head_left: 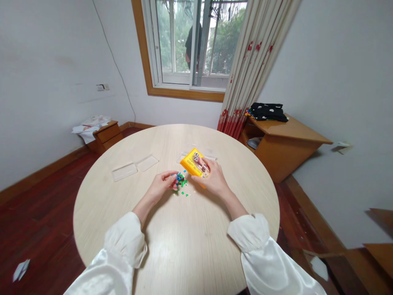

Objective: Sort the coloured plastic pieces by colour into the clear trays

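My right hand (213, 177) grips a small yellow box (194, 161) with a printed picture, its thumb on the near side and its fingers over the far side. The box tilts toward the left above the table. Beside it, my left hand (162, 183) has its fingers curled around part of a heap of tiny plastic building bricks (180, 179), blue, green and dark red. Loose green bricks (186, 195) lie scattered just in front of the heap. How many bricks the left fingers hold is hidden.
Two shallow clear plastic trays lie on the round table (184, 246): the nearer tray (124, 172) and the farther tray (147, 162). More clear plastic (181, 157) lies behind the box. A wooden desk (285, 143) stands right, a small cabinet (107, 135) left.
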Tool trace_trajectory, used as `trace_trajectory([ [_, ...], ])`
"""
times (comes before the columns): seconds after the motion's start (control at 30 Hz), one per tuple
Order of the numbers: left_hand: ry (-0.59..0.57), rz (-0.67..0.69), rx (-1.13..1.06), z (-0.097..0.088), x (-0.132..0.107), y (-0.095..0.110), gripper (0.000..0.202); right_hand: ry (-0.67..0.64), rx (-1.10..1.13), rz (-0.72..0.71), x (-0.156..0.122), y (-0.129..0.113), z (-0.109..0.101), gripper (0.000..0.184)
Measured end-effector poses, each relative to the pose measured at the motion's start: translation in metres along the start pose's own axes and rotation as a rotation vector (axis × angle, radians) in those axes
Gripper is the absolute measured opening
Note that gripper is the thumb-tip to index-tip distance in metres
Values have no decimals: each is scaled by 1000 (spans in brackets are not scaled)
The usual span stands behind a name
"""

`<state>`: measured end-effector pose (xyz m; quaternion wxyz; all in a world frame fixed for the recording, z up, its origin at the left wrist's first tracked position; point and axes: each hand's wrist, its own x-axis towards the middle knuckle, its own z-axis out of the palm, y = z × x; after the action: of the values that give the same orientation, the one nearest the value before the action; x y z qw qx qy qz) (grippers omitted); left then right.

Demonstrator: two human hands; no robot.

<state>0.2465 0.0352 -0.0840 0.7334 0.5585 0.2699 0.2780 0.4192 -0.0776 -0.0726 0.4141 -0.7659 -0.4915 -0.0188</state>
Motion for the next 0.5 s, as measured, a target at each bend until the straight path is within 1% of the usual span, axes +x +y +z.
trace_trajectory([
  [0.07, -79, -1, 8, 2, -1, -1, 43, -47, 3, -25, -7, -11, 8, 73],
  [0.13, -117, 11, 14, 3, -2, -1, 39, -91, 12, -46, -12, -20, 12, 74],
  [0.27, -114, 44, 18, 2, -3, 1, 39, -96, 49, -67, -17, -28, 16, 72],
  [0.5, -125, 28, 42, 0, -2, 0, 41, -67, 81, -53, -16, -25, 17, 71],
])
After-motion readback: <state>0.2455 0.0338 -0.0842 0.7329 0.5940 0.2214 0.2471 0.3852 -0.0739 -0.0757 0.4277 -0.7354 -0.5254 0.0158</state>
